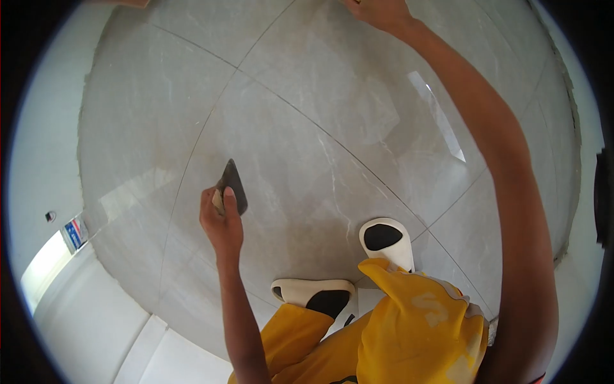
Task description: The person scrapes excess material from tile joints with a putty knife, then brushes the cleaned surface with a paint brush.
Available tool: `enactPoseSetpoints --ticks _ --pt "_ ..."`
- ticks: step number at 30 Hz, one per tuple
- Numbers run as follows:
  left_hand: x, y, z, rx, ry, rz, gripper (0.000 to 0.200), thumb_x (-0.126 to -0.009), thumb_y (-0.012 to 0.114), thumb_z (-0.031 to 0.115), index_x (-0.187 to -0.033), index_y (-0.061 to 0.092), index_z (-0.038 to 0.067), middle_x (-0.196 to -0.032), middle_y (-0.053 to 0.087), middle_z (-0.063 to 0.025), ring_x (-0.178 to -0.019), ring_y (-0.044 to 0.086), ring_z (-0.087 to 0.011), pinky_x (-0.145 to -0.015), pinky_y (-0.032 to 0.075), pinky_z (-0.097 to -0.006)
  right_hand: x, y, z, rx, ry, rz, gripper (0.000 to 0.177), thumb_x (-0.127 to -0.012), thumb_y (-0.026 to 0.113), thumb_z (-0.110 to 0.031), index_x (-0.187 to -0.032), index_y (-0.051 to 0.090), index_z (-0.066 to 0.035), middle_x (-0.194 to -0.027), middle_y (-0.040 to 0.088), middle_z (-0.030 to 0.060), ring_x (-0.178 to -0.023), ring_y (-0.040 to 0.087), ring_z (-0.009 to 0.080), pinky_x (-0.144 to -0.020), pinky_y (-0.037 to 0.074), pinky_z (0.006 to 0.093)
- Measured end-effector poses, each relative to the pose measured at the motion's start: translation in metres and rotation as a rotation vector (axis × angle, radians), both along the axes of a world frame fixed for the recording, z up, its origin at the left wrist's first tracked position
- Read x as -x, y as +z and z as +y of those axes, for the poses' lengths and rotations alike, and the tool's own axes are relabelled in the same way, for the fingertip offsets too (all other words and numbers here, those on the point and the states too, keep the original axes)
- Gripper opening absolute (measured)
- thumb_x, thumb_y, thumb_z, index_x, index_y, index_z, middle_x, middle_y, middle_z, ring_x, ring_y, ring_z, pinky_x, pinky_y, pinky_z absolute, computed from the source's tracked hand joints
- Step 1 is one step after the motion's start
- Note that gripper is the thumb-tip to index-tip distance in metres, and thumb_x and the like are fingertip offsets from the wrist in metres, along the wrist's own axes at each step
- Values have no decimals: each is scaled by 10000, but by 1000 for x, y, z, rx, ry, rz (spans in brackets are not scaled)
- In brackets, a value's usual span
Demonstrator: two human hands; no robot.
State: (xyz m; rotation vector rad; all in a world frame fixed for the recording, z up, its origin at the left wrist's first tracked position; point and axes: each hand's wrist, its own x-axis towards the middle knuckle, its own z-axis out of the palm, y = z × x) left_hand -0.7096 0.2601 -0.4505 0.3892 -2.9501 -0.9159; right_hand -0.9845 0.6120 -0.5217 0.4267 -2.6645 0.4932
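Observation:
My left hand point(221, 221) is closed around a putty knife point(236, 189) with a dark, flat blade and a light handle. Its thumb lies along the near side of the tool, and the blade points away from me over the grey tiled floor point(288, 160). My right arm reaches far forward. At the top edge of the view, my right hand point(378, 13) is partly cut off, so its fingertips and anything in them are hidden.
Thin joints cross the glossy floor tiles. White slippers point(313, 296) with black patches and yellow trousers point(416, 326) show below. Pale walls point(48, 153) curve round the sides. A blue, red and white package point(75, 233) is at left; a brownish edge point(131, 2) shows at top left.

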Motion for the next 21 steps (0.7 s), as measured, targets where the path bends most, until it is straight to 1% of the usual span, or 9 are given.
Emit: enactPoseSetpoints --ticks 3,5,7,8,11,13,16,20,21 --pt "-10 -6 18 -85 14 -51 227 -939 538 200 -891 570 -20 -756 551 -83 -694 509 -160 -634 421 -310 -85 -8 31 -197 80 -234 427 -841 619 -401 -1038 585 -24 -892 656 146 -716 638 294 -620 521 374" --pt "-13 -3 28 -146 71 -79 239 -944 540 220 -888 567 -11 -723 526 -62 -680 486 -150 -626 415 -304 -172 -7 50 -82 265 -173 490 -854 613 -463 -1093 592 -36 -883 664 134 -668 646 243 -554 524 336" --pt "-18 -8 28 -173 105 -66 266 -949 549 250 -849 553 3 -684 488 -17 -650 439 -119 -599 397 -277 -275 13 78 512 172 -783 491 -887 568 -487 -1155 574 -75 -841 639 142 -555 599 177 -422 451 294" --pt "-22 -10 27 -193 141 -103 268 -948 551 251 -842 548 5 -685 488 -13 -644 433 -114 -592 392 -272 -321 13 91 576 142 -880 472 -883 580 -422 -1203 537 -78 -883 629 151 -556 599 184 -423 459 294" --pt "-26 -15 19 -243 206 -174 277 -951 547 248 -811 530 10 -684 476 13 -622 407 -87 -567 368 -245 -425 18 110 346 323 -857 533 -873 617 -226 -1350 425 -85 -1010 601 178 -559 602 206 -428 483 294" --pt "-27 -21 21 -244 202 -148 276 -950 546 244 -811 533 6 -680 464 11 -623 403 -89 -566 367 -250 -421 7 84 155 423 -759 651 -835 638 -188 -1423 365 -147 -1220 546 204 -769 666 262 -578 567 323" --pt "-22 -19 28 -207 159 -107 259 -939 548 217 -812 538 -8 -705 487 -14 -640 418 -96 -569 370 -267 -318 -24 -1 196 434 -840 712 -827 627 -253 -1457 297 -233 -1341 445 173 -899 641 316 -706 532 393" --pt "-12 -13 43 -199 149 -67 238 -927 539 199 -814 541 -10 -714 509 -33 -639 431 -107 -568 372 -277 -136 -44 -134 238 385 -293 582 -799 620 -284 -1345 449 -181 -1092 591 152 -778 643 313 -660 526 405" --pt "-11 -12 46 -197 141 -56 233 -925 536 196 -814 542 -10 -711 513 -37 -636 434 -110 -568 372 -279 -95 -38 -156 153 350 -266 556 -801 610 -274 -1329 468 -172 -1017 610 142 -756 649 308 -647 527 407"
